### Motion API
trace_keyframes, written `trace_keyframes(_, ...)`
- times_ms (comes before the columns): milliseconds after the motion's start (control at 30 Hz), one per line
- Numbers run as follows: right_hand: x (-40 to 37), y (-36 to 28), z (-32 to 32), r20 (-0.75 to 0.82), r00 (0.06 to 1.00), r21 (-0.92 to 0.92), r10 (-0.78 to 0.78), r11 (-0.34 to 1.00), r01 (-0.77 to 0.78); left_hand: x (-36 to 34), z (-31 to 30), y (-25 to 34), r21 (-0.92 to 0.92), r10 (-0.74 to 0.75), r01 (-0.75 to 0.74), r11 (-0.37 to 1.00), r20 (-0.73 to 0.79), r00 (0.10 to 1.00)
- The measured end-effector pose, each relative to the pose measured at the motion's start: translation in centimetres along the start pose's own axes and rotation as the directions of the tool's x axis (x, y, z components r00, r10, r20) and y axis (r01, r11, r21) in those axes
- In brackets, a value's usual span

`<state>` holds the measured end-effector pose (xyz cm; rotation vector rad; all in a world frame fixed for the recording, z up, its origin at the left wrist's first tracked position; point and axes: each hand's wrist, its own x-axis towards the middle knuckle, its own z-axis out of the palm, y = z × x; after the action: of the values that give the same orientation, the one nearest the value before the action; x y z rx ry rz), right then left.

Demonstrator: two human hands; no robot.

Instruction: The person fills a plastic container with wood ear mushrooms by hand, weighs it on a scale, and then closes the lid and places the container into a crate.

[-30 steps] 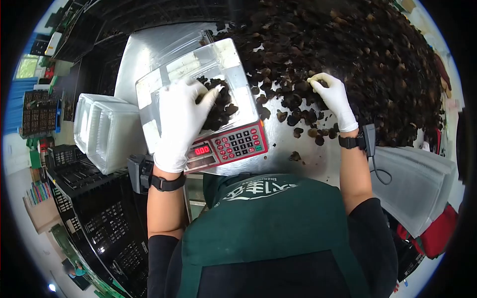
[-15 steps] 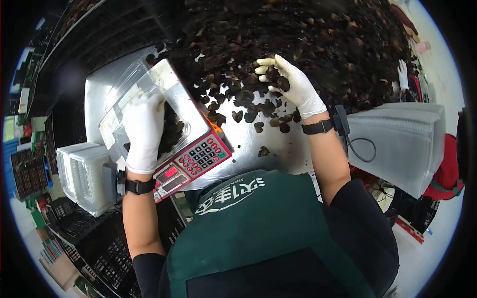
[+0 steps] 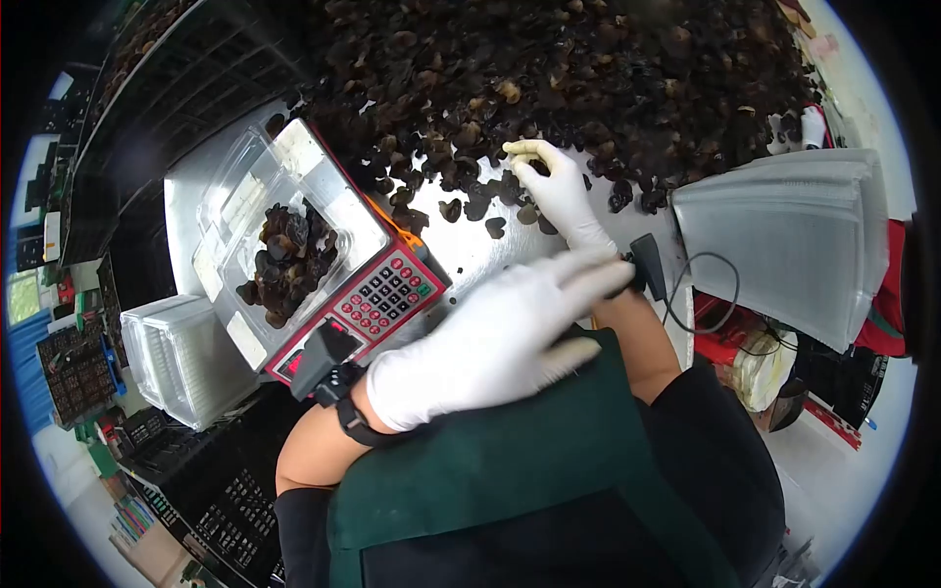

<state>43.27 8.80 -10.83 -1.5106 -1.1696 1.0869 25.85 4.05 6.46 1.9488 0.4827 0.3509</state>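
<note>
My left hand (image 3: 490, 338), in a white glove, reaches across in front of the apron with its fingers stretched out, slightly blurred. Its fingertips overlap my right wrist in this view. My right hand (image 3: 559, 191), gloved too, is over the near edge of the wood ear mushrooms (image 3: 549, 78), thumb and fingers curved and apart with nothing seen between them. To the left, a clear plastic tray (image 3: 338, 260) with a heap of dark wood ears (image 3: 289, 255) sits on a red-edged digital scale (image 3: 377, 318).
A stack of clear trays (image 3: 181, 358) stands left of the scale. Tall nested plastic lids or trays (image 3: 784, 245) lean at the right. A black crate (image 3: 196, 98) is at the upper left, and another person's gloved hand (image 3: 813, 127) shows far right.
My left hand has left the tray on the scale and swung right, across my front. My right hand has moved down slightly, and the mushrooms seen in it are gone from view.
</note>
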Motion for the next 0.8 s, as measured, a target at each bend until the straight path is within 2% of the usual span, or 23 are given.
trace_keyframes(33, -0.1, 0.5, 0.2, -0.012, 0.983, -0.216, -0.181, 0.961, 0.175, -0.8, -0.5, -0.2, 0.065, -0.035, 0.039, 0.997, -0.063, 0.997)
trace_keyframes(67, 0.0, 0.9, 0.3, 0.015, 0.934, -0.421, -0.357, 0.845, 0.330, -1.6, -0.7, -0.5, 0.060, -0.074, 0.082, 0.995, -0.125, 0.989)
trace_keyframes(100, -0.3, 0.7, 1.0, 0.066, 0.892, -0.523, -0.446, 0.746, 0.412, -2.4, -0.9, -0.8, 0.077, -0.121, 0.132, 0.988, -0.126, 0.985)
trace_keyframes(133, -0.6, -0.1, 1.8, 0.123, 0.898, -0.554, -0.422, 0.722, 0.415, -3.3, -1.0, -0.9, 0.093, -0.167, 0.180, 0.979, -0.129, 0.977)
trace_keyframes(200, -0.2, 0.6, 3.4, 0.244, 0.883, -0.638, -0.402, 0.619, 0.458, -4.8, -1.3, -1.2, 0.003, -0.275, 0.277, 0.961, -0.123, 0.954)
trace_keyframes(233, 0.3, 1.4, 4.0, 0.209, 0.885, -0.588, -0.417, 0.670, 0.454, -5.6, -1.4, -1.3, -0.043, -0.326, 0.323, 0.945, -0.118, 0.938)
trace_keyframes(333, 2.3, 1.5, 4.3, 0.157, 0.903, -0.479, -0.401, 0.768, 0.425, -8.7, -2.0, -1.2, -0.097, -0.402, 0.391, 0.915, -0.257, 0.879)
trace_keyframes(367, 2.8, 0.5, 4.0, 0.087, 0.889, -0.477, -0.449, 0.765, 0.433, -9.8, -2.2, -0.9, -0.130, -0.427, 0.407, 0.904, -0.318, 0.847)
trace_keyframes(400, 3.9, 0.6, 3.6, 0.128, 0.904, -0.512, -0.408, 0.753, 0.413, -11.2, -2.1, -1.0, -0.239, -0.491, 0.429, 0.871, -0.368, 0.790)
trace_keyframes(467, 5.4, -1.6, 3.6, 0.186, 0.847, -0.628, -0.497, 0.603, 0.492, -13.8, -1.8, -1.8, -0.385, -0.560, 0.414, 0.825, -0.456, 0.692)
trace_keyframes(500, 6.2, -2.2, 4.0, 0.239, 0.848, -0.649, -0.474, 0.571, 0.502, -14.7, -1.9, -1.7, -0.423, -0.595, 0.425, 0.800, -0.469, 0.653)
trace_keyframes(600, 7.0, -2.0, 6.2, 0.433, 0.761, -0.693, -0.484, 0.360, 0.624, -16.3, -1.4, -2.2, -0.499, -0.621, 0.379, 0.779, -0.534, 0.574)
trace_keyframes(633, 7.4, -1.2, 6.8, 0.473, 0.747, -0.682, -0.468, 0.343, 0.647, -16.6, -1.3, -2.2, -0.507, -0.623, 0.370, 0.778, -0.548, 0.558)
trace_keyframes(667, 7.9, -0.9, 7.2, 0.436, 0.741, -0.622, -0.510, 0.424, 0.658, -16.8, -1.1, -2.1, -0.516, -0.625, 0.361, 0.777, -0.563, 0.541)
trace_keyframes(733, 8.7, -1.2, 7.5, 0.482, 0.745, -0.584, -0.461, 0.464, 0.666, -17.3, -0.9, -2.1, -0.526, -0.636, 0.362, 0.770, -0.582, 0.506)
trace_keyframes(800, 9.4, -1.8, 7.7, 0.455, 0.730, -0.566, -0.510, 0.468, 0.679, -17.8, -0.8, -2.2, -0.526, -0.648, 0.380, 0.761, -0.593, 0.478)
